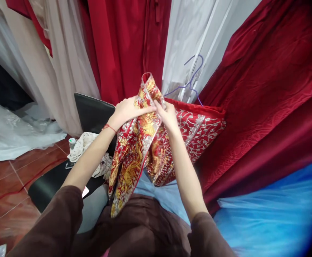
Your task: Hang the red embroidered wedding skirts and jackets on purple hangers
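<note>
A red garment with gold and silver embroidery hangs from both my hands in front of my chest. My left hand grips its upper edge from the left, fingers closed over the cloth, a red thread around the wrist. My right hand pinches the same edge right beside it, and the two hands touch. A fold of the collar stands up above my fingers. The rest of the embroidered cloth spreads to the right over a red surface.
Dark red fabric drapes at the right, with blue plastic sheeting below it. Red and beige garments hang behind. A purple wire hanger rests against white cloth. A black chair holds a patterned cloth. Red floor tiles lie at the left.
</note>
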Available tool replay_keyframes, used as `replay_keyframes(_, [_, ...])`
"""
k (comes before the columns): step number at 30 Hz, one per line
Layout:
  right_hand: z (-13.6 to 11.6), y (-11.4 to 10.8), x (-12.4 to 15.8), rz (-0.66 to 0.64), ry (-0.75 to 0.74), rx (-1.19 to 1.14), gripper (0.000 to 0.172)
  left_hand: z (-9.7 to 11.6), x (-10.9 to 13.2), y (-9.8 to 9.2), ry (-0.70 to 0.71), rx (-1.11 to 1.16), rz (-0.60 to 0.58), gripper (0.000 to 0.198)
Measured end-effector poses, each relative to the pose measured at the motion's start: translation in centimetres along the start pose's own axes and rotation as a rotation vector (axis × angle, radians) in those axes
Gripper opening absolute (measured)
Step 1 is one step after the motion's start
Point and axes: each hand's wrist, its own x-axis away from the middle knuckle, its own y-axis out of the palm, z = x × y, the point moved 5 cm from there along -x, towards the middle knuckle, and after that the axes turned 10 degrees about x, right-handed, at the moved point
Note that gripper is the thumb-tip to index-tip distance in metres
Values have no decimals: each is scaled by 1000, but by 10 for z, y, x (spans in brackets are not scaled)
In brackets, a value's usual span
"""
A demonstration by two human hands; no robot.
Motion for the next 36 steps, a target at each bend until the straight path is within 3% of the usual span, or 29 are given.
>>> replay_keyframes(2, [0,27,-20,-178,-15,-91,54,-26,-19,4,-37,28,-33,44])
replay_keyframes(5, [8,50,-37,-333,-32,-70,65,-69,-45,-1,-112,73,79,37])
replay_keyframes(7, [13,49,-49,-251,-84,102,60,-89,-60,-8,-182,35,183,36])
replay_keyframes(9, [14,44,-63,-97,-170,351,45,-97,-73,-14,-232,-42,226,35])
replay_keyframes(11, [16,45,-78,13,-235,572,43,-93,-84,-18,-236,-123,233,35])
replay_keyframes(14, [27,53,-94,20,-178,742,60,-79,-97,-26,-190,-242,253,35])
replay_keyframes(18, [29,51,-88,-48,-190,820,45,-69,-113,-51,-180,-344,357,35])
replay_keyframes(21, [16,28,-69,-70,-266,765,53,-70,-119,-68,-197,-406,412,34])
replay_keyframes(24, [2,-4,-50,-99,-332,654,58,-77,-118,-74,-211,-459,414,30])
replay_keyframes(27, [-8,-35,-37,-86,-429,536,58,-84,-115,-68,-240,-480,411,31])
replay_keyframes(30, [-14,-47,-31,-120,-494,468,57,-80,-117,-54,-257,-465,416,39])
replay_keyframes(33, [-16,-35,-33,-205,-579,541,46,-53,-128,-30,-155,-413,352,46])
replay_keyframes(36, [-12,-25,-40,-197,-638,606,31,-10,-132,-2,84,-327,188,47])
